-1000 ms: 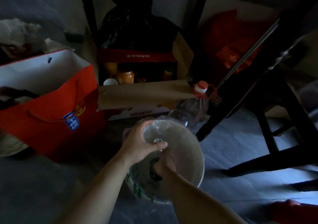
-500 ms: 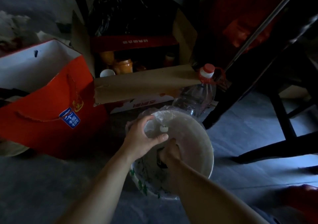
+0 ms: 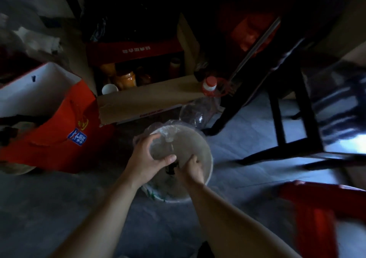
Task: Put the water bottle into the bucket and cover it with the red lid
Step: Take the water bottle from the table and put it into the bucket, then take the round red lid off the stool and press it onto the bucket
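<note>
A dark wooden chair (image 3: 285, 91) stands at the right on the grey floor (image 3: 247, 168). An orange paper bag (image 3: 59, 135) sits at the left, next to an open cardboard box (image 3: 146, 101) of jars. The white bucket (image 3: 208, 158) stands in the middle. Both hands reach into it: the left hand (image 3: 147, 158) curls around a clear water bottle (image 3: 168, 144), the right hand (image 3: 193, 168) is lower inside, its grip unclear. A red lid (image 3: 320, 208) lies blurred at the lower right, well apart. A bigger red-capped bottle (image 3: 204, 109) stands behind the bucket.
</note>
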